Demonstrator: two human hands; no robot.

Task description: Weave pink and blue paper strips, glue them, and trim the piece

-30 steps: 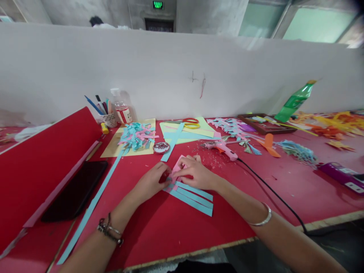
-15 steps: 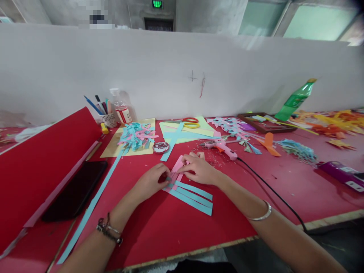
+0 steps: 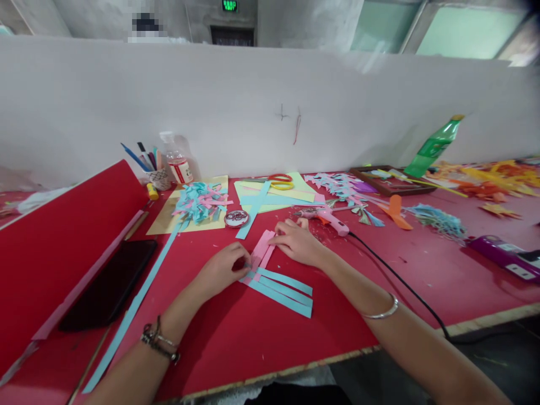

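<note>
My left grip (image 3: 243,270) is pinching pink strips (image 3: 262,247) and blue strips (image 3: 287,289), lying at twelve o'clock; my right grip (image 3: 272,238) is holding the pink toward one; uneven tugging could be skewing their crossing.

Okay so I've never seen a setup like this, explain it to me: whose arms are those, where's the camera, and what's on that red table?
There's no machine here: those are a person's own bare arms. One camera, worn on the person's head, looks forward and down, so you see roughly what they see.

The left hand has its fingertips where blue paper strips meet pink paper strips. The right hand touches the upper part of the pink ones. Whether the fingers pinch or just press, I can't tell.

Around them on the red table are a pink glue gun, scissors, a dark phone, a pen cup and a leaning green bottle.
</note>
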